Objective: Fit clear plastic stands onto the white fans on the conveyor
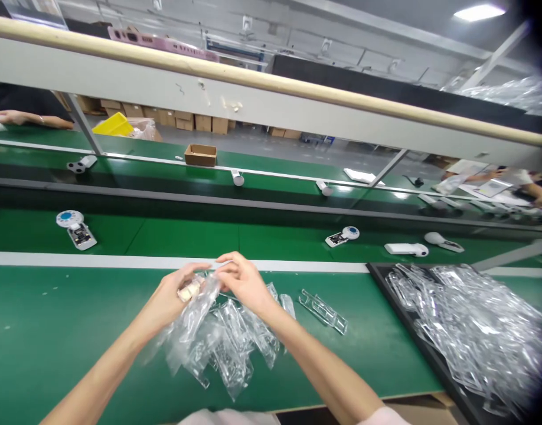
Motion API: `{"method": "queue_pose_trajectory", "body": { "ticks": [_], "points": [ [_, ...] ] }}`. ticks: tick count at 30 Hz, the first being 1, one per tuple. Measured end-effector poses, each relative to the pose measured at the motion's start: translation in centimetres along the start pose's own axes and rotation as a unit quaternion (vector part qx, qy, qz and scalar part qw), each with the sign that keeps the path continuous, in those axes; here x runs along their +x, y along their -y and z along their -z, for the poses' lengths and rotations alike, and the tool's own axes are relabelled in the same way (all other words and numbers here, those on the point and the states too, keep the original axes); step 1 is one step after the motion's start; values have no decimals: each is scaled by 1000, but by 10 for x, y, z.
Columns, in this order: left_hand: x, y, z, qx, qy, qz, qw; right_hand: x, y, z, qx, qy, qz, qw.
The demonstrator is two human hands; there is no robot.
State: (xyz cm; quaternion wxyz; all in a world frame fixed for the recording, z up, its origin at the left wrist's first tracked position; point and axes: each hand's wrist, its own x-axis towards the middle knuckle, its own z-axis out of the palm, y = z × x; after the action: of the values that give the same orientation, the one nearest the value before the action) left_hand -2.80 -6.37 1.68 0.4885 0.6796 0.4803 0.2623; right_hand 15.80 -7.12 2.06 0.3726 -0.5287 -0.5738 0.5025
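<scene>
Loose clear packets crowd the green bench right below me, a clear plastic frame to their right. My left hand curls in and my right hand pinches, both closed on one crinkled bag between them. Something pale at my left fingertips blurs, perhaps finger covers. On my right, clear pieces heap a black tray, its far side lost in shadow.

The green bench lies open at left; crumpled clear plastic bags obstruct its middle, a black tray its right.
</scene>
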Motion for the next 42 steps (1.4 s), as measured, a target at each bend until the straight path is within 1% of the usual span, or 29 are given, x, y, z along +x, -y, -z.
{"method": "queue_pose_trajectory", "body": {
  "ticks": [1, 2, 3, 4, 5, 6, 7, 9, 10, 12, 14, 17, 19, 21, 23, 26, 29, 32, 34, 35, 37, 39, 40, 42],
  "points": [
    [0, 12, -4, 22, 25, 20, 999, -3, -13, 11, -109, -24, -30, 993],
    [0, 25, -10, 38, 50, 43, 997, -6, -27, 21, -221, -43, -64, 972],
    [-1, 37, -19, 51, 76, 72, 993, -9, -42, 30, -321, -44, -103, 940],
    [-3, 49, -31, 69, 101, 103, 987, -12, -56, 35, -384, -33, -138, 912],
    [-4, 59, -44, 97, 123, 131, 979, -14, -70, 38, -423, -16, -168, 890],
    [-5, 67, -57, 136, 136, 151, 970, -15, -83, 38, -438, -3, -187, 879],
    [-6, 73, -71, 180, 140, 163, 960, -15, -93, 34, -441, 3, -194, 876],
    [-5, 78, -94, 259, 125, 174, 942, -14, -107, 23, -453, 5, -190, 871],
    [-3, 78, -103, 282, 112, 177, 936, -12, -110, 17, -456, 6, -183, 871],
    [2, 76, -116, 306, 86, 181, 931, -8, -114, 8, -455, 7, -170, 874],
    [8, 76, -124, 319, 67, 168, 930, -5, -116, 5, -451, 7, -163, 877],
    [16, 80, -128, 314, 53, 121, 940, -6, -122, 9, -445, 5, -164, 880],
    [18, 84, -127, 299, 49, 88, 949, -9, -126, 14, -442, 2, -175, 880],
    [16, 86, -121, 288, 41, 65, 955, -14, -129, 20, -445, -2, -188, 876],
    [11, 86, -111, 279, 29, 54, 958, -20, -129, 29, -453, -11, -201, 868],
    [1, 84, -94, 268, 30, 71, 960, -31, -123, 46, -471, -29, -211, 856],
    [-7, 84, -85, 261, 58, 122, 956, -45, -118, 68, -496, -59, -217, 838],
    [-8, 86, -91, 264, 61, 176, 946, -59, -117, 87, -536, -95, -236, 805],
    [-7, 86, -100, 267, 57, 195, 942, -65, -116, 92, -563, -106, -234, 785],
    [-6, 85, -104, 266, 56, 200, 941, -66, -115, 91, -570, -109, -221, 783],
    [-4, 80, -113, 267, 56, 205, 940, -63, -112, 81, -559, -104, -189, 801],
    [-3, 76, -120, 286, 58, 200, 935, -53, -109, 62, -527, -89, -170, 828],
    [-2, 75, -123, 301, 59, 195, 932, -46, -109, 51, -514, -76, -172, 837],
    [0, 75, -128, 331, 61, 186, 923, -33, -110, 28, -506, -45, -180, 842]
  ]
}}
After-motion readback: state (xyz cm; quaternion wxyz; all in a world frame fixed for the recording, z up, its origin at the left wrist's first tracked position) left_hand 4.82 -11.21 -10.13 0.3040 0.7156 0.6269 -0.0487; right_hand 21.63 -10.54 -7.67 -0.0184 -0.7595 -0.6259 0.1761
